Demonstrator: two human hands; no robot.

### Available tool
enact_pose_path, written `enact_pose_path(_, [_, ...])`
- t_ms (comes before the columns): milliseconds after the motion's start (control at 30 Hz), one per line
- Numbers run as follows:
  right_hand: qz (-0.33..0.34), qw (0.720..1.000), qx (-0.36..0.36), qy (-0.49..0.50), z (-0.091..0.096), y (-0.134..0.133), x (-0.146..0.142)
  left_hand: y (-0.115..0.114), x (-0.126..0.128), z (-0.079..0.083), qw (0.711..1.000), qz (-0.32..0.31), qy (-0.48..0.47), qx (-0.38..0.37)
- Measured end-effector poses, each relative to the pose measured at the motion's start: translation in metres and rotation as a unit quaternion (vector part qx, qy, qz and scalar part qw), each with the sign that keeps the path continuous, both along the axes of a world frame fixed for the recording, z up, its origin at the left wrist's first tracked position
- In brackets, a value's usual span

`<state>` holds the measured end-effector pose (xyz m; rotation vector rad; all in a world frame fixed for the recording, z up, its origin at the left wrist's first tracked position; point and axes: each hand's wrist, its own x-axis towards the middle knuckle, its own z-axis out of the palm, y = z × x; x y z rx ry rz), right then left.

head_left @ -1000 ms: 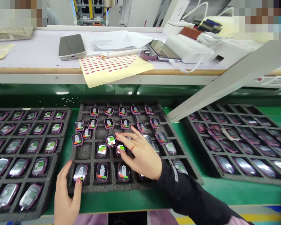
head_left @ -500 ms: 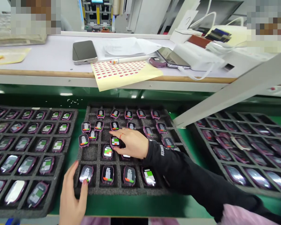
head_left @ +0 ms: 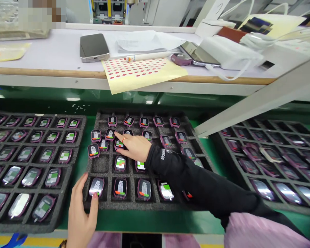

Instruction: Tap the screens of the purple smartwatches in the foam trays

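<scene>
The green tabletop [head_left: 155,221] carries three gridded trays, and both hands are at the middle tray [head_left: 134,205]. Since the left tray [head_left: 20,225] and right tray [head_left: 286,207] flank it, small moves from a settled tray look wisest.

The black sleeve [head_left: 186,172] reaches across the middle tray's right part, low over the pockets; a raised forearm would lower the risk of brushing what lies there.

The left hand [head_left: 81,215] is spread wide, fingers along the tray's left wall, thumb tip at the lower edge of the near-left watch [head_left: 96,187]. It seems to have hold of nothing; whether the thumb presses, I cannot tell. Light pressure on the wall rather than the screen should steady things best.

The right hand [head_left: 135,146] is palm down, its grip partly open, forefinger stretched ahead of the thumb. Between the two tips lies the target watch [head_left: 119,144], in the tray's left half; whether it is pinched, I cannot tell. Holding it by its purple case would keep prints off its lit screen.

The forefinger tip appears to meet the next watch [head_left: 110,134], part of a crowded cluster, so a slight, straight touch is safest against knocking its neighbours.
</scene>
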<state>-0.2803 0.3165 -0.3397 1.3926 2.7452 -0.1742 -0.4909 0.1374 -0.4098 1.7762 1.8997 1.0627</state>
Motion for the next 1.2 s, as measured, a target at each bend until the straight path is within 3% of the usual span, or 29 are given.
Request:
enact_pose_path(167, [-0.004,1.000,0.012,0.008,0.013,-0.017,0.002,0.000,0.003,0.002,1.000,0.013,0.005,0.014])
enact_pose_path(300, [0.025,0.992,0.039,0.117,0.018,-0.063,0.015,-0.002,0.005,0.004,0.997,0.021,0.037,0.062])
enact_pose_path(433, [0.103,0.960,0.007,0.259,-0.001,-0.117,0.030,-0.005,0.005,0.005,0.989,0.019,0.095,0.114])
enact_pose_path(533, [0.133,0.936,0.002,0.327,-0.020,-0.141,0.035,-0.006,0.005,0.004,0.986,0.022,0.108,0.124])
enact_pose_path(633, [0.141,0.935,-0.001,0.326,-0.028,-0.149,0.032,-0.005,0.006,0.003,0.986,0.028,0.108,0.122])
enact_pose_path(767, [0.139,0.934,0.038,0.328,-0.017,-0.148,0.034,-0.004,0.006,0.002,0.985,0.044,0.111,0.129])
enact_pose_path(933, [0.057,0.913,0.123,0.384,-0.008,-0.152,0.067,-0.001,0.006,0.000,0.983,0.047,0.111,0.137])
enact_pose_path(1067, [0.000,0.903,0.112,0.416,-0.028,-0.168,0.092,0.001,0.006,0.000,0.983,0.044,0.114,0.135])
enact_pose_path(1200, [0.018,0.913,0.062,0.403,-0.050,-0.180,0.094,0.001,0.003,-0.003,0.983,0.051,0.119,0.127])
